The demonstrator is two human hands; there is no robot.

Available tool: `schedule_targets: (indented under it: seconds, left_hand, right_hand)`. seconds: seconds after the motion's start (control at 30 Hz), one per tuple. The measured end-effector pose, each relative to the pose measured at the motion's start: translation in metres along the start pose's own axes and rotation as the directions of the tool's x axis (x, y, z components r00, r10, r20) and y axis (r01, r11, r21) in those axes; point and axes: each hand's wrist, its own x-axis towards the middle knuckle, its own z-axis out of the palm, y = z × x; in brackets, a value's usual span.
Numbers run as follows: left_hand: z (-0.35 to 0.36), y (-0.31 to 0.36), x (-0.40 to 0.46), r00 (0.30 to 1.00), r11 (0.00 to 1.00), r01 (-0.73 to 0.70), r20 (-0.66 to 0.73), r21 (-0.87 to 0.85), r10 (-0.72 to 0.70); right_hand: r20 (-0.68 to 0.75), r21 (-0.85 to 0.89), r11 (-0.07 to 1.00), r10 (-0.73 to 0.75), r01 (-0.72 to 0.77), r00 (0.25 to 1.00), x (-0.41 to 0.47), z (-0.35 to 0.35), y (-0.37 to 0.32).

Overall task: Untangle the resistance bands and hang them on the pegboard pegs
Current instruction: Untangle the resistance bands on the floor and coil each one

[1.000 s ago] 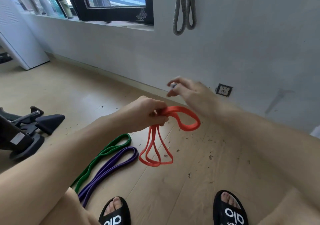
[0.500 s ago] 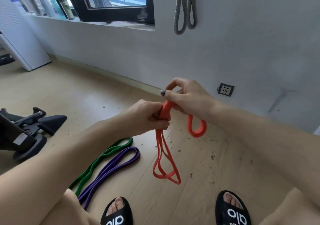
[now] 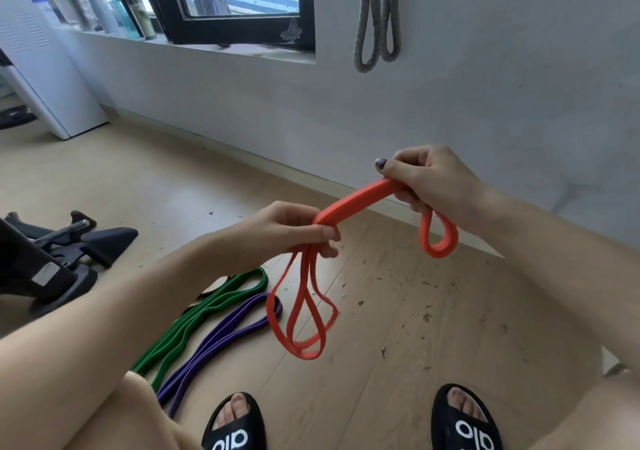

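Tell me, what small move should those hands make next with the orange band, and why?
Probably draw the hands further apart to pull out the slack. The left hand and right hand both grip the orange band, yet loops still dangle below each hand, so it is not one clean loop. The grey band already hangs on the wall; the green band and purple band lie on the floor.

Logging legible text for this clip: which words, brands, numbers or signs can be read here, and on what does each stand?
"alo", white letters seen upside down, on the strap of the left black slide sandal.
"alo", same white letters, on the right black slide sandal.
Bottles on the window sill: labels too small and blurred to read.
Orange band, green band, purple band, grey bands on the wall: no print visible.
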Motion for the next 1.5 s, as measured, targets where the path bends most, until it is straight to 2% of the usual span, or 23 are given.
schedule_targets:
  seconds: [0.13, 0.27, 0.37, 0.47, 0.53, 0.63, 0.7, 0.8, 0.9, 0.97, 1.07, 1.2, 1.37, 1.5]
  left_hand:
    - [0.003, -0.009, 0.0, 0.996, 0.989, 0.061, 0.053, 0.138, -0.069]
    - [0.002, -0.005, -0.002, 0.996, 0.976, 0.049, 0.056, 0.211, -0.063]
    - [0.002, -0.004, -0.004, 0.995, 0.979, 0.032, 0.085, 0.199, -0.05]
    - [0.0, -0.003, -0.004, 0.996, 0.994, 0.046, 0.068, 0.098, -0.053]
    - [0.001, -0.002, -0.004, 0.996, 0.998, 0.043, 0.077, 0.052, -0.047]
    - [0.004, 0.001, -0.001, 0.998, 0.998, 0.021, 0.06, 0.061, -0.024]
    - [0.007, 0.005, 0.002, 0.999, 0.998, -0.003, 0.054, 0.068, 0.0]
    - [0.009, 0.011, 0.007, 0.998, 0.995, -0.039, 0.053, 0.093, 0.035]
    - [0.008, 0.011, 0.006, 0.998, 0.995, -0.049, 0.03, 0.089, 0.047]
    - [0.005, 0.008, 0.004, 1.0, 0.997, -0.012, 0.024, 0.072, 0.01]
    - [0.001, 0.001, 0.001, 0.997, 0.994, 0.033, 0.061, 0.101, -0.039]
    - [0.001, -0.003, -0.002, 0.993, 0.965, -0.01, 0.114, 0.262, -0.021]
    - [-0.001, -0.004, -0.003, 0.995, 0.947, -0.012, 0.099, 0.322, -0.021]
    - [-0.004, -0.002, -0.003, 0.996, 0.934, -0.028, 0.084, 0.356, -0.002]
  right_hand:
    - [0.006, -0.017, 1.0, 0.008, -0.008, 1.0, 0.001, -0.004, 0.007]
    - [-0.006, -0.047, 0.998, 0.04, -0.041, 0.999, 0.002, -0.014, 0.018]
    - [0.006, -0.126, 0.989, 0.076, -0.075, 0.997, 0.003, -0.021, 0.031]
    - [0.058, -0.295, 0.948, 0.143, -0.12, 0.988, 0.004, -0.02, 0.046]
    - [0.116, -0.419, 0.893, 0.23, -0.162, 0.966, 0.002, -0.015, 0.049]
    - [0.2, -0.456, 0.86, 0.35, -0.23, 0.915, 0.001, -0.004, 0.047]
    - [0.241, -0.405, 0.894, 0.309, -0.194, 0.92, -0.001, 0.008, 0.038]
    - [0.367, -0.171, 0.983, 0.125, -0.065, 0.922, -0.008, 0.035, 0.017]
    - [0.4, -0.086, 0.995, 0.076, -0.045, 0.913, -0.015, 0.057, 0.008]
    - [0.377, -0.113, 0.992, 0.089, -0.049, 0.922, -0.014, 0.057, 0.009]
    - [0.331, -0.219, 0.975, 0.048, 0.027, 0.942, -0.011, 0.048, 0.007]
    - [0.328, -0.349, 0.926, -0.021, 0.142, 0.944, -0.01, 0.043, 0.006]
    - [0.304, -0.399, 0.901, -0.045, 0.17, 0.952, -0.004, 0.036, 0.003]
    - [0.374, -0.47, 0.864, 0.008, 0.182, 0.927, -0.006, 0.028, -0.003]
